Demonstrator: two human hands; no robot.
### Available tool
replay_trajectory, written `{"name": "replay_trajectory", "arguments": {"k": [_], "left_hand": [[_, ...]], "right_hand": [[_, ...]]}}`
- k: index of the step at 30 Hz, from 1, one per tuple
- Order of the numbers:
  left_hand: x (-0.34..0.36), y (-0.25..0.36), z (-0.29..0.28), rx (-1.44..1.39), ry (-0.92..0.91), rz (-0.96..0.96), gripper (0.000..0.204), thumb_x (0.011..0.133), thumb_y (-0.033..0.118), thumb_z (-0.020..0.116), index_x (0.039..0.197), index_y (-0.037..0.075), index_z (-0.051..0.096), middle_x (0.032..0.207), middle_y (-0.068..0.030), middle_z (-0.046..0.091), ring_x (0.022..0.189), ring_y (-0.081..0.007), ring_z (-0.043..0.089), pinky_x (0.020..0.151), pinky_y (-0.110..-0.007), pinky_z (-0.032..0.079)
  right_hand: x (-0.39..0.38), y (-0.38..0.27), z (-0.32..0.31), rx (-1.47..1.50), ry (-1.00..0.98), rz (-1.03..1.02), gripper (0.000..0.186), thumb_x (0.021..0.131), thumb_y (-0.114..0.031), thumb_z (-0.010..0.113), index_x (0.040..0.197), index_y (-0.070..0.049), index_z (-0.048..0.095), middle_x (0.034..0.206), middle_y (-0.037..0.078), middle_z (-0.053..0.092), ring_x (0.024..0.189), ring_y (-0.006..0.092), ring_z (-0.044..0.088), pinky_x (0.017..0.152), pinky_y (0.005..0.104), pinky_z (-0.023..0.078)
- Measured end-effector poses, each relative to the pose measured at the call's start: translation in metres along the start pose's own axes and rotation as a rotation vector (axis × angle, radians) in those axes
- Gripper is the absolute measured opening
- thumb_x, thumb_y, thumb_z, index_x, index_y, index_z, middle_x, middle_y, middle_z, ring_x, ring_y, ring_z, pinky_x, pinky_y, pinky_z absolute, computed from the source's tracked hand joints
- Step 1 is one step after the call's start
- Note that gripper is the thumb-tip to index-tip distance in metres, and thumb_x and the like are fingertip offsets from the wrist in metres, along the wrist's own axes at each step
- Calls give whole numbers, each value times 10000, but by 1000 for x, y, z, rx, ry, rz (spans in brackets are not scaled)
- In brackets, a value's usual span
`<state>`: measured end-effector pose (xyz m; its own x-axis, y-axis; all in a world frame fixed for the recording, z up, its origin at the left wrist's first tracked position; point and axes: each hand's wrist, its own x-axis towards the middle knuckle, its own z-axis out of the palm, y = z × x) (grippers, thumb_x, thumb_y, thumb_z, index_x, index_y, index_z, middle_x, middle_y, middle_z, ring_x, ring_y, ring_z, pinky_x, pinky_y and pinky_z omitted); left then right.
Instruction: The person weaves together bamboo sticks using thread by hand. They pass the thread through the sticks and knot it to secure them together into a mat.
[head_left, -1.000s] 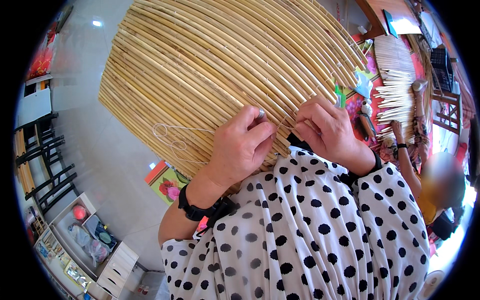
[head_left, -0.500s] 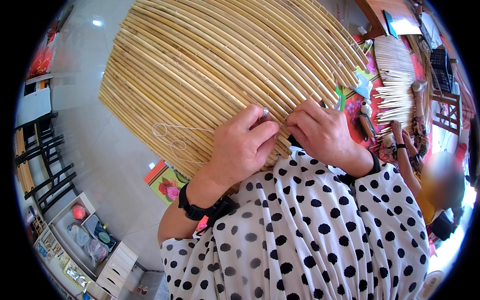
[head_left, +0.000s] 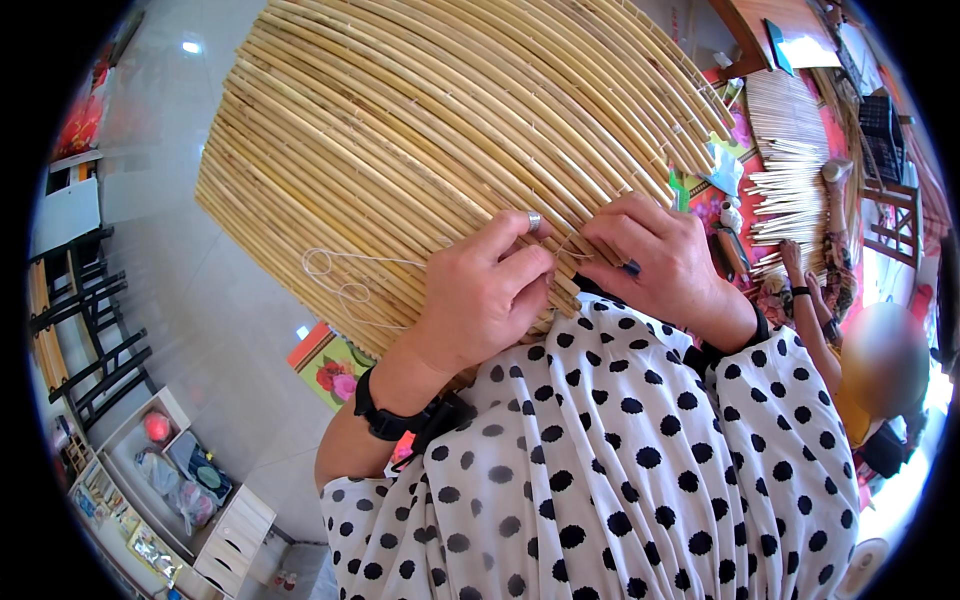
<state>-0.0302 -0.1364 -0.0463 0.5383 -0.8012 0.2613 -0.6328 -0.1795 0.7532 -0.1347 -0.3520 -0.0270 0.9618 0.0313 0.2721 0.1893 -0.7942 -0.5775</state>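
Note:
A mat of yellow reed stalks [head_left: 400,130], bound side by side with thin thread, spreads in front of me. Over its near edge my left hand [head_left: 485,285], a ring on one finger, is closed with thumb and forefinger together on a pale thread [head_left: 385,257]. That thread trails left from the hand and curls into loose loops on the stalks. Just to the right, my right hand [head_left: 655,255] pinches the thread near the stalk ends, its fingertips partly hidden. A short slack length of thread shows between both hands.
At the right, another person's hands [head_left: 795,270] are by a second mat of pale sticks [head_left: 785,130] on a red floral cloth. Black folding chairs [head_left: 90,330] and an open drawer with bags [head_left: 180,480] stand at the left. A wooden table [head_left: 765,35] is at upper right.
My right hand has shifted slightly to the right, and a slack curve of thread now shows between my hands. The left hand stays nearly in place.

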Motion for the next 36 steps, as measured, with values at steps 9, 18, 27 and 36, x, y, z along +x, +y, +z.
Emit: {"name": "replay_trajectory", "arguments": {"k": [9, 18, 27, 36], "left_hand": [[1, 0, -7, -21, -52, 24, 219, 763, -37, 794, 934, 83, 728, 1147, -92, 690, 746, -197, 714, 645, -324, 581], [16, 6, -2, -48, 10, -41, 273, 792, -78, 785, 1020, 62, 732, 1009, -80, 631, 731, -213, 675, 628, -326, 555], [20, 10, 5, 94, -31, -53, 268, 761, 15, 863, 994, 91, 755, 932, -76, 592, 737, -258, 679, 633, -376, 563], [20, 10, 1, 79, -66, -52, 277, 764, 28, 869, 1013, 98, 769, 934, -65, 590, 747, -255, 680, 632, -378, 558]], "right_hand": [[-7, 1, 12, -121, 12, -77, 190, 793, -87, 824, 949, -135, 727, 891, 14, 614, 684, 233, 678, 619, 382, 562], [-3, -5, 15, -89, 18, -46, 125, 848, -107, 811, 922, -122, 711, 904, 28, 604, 667, 228, 671, 596, 373, 552], [-5, -3, 6, -55, 73, -50, 247, 794, -142, 888, 995, -117, 747, 954, 23, 663, 714, 226, 699, 625, 355, 568], [-9, -3, 8, -108, 32, -77, 212, 785, -109, 852, 968, -115, 744, 944, 18, 653, 703, 221, 700, 598, 347, 564]]}}
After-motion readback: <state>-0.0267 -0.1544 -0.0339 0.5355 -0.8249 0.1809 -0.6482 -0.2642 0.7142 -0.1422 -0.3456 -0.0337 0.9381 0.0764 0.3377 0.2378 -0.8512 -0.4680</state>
